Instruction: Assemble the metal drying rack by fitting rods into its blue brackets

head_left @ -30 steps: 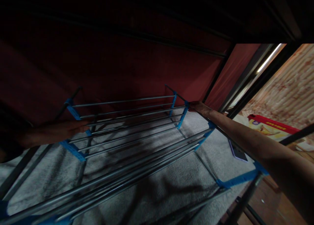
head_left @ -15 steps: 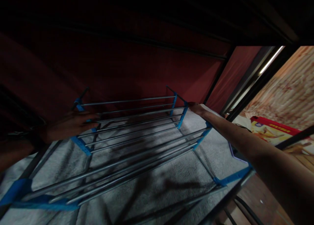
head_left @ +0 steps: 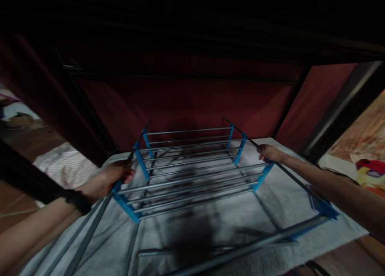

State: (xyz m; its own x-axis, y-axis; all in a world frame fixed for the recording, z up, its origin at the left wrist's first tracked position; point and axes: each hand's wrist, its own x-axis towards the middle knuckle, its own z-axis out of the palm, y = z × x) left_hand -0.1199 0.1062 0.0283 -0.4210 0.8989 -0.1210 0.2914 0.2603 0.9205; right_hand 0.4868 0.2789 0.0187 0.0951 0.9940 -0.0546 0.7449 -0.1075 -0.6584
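Note:
A rack (head_left: pixel 192 181) of grey metal tubes with blue plastic joints lies on a pale cloth, its far end toward a dark red panel. My left hand (head_left: pixel 116 175) is closed round the rack's left side tube, between two blue joints. On the other side, my right hand (head_left: pixel 270 153) grips the right side tube, also between blue joints. A loose-looking grey tube (head_left: pixel 216 248) crosses the near part, and its exact fixing cannot be made out. A dark band sits on my left wrist.
Dark red panels (head_left: pixel 180 103) and black frame bars (head_left: pixel 291 107) enclose the back and sides, with a dark surface overhead. Pale cloth (head_left: pixel 234 220) spreads beneath the rack. A striped cloth (head_left: pixel 64 165) is at left; a red and yellow package (head_left: pixel 371 171) is at right.
The view has turned to the right side less and shows more at left. My left hand has come nearer along the side tube and now clearly grips it. My right hand still holds its tube.

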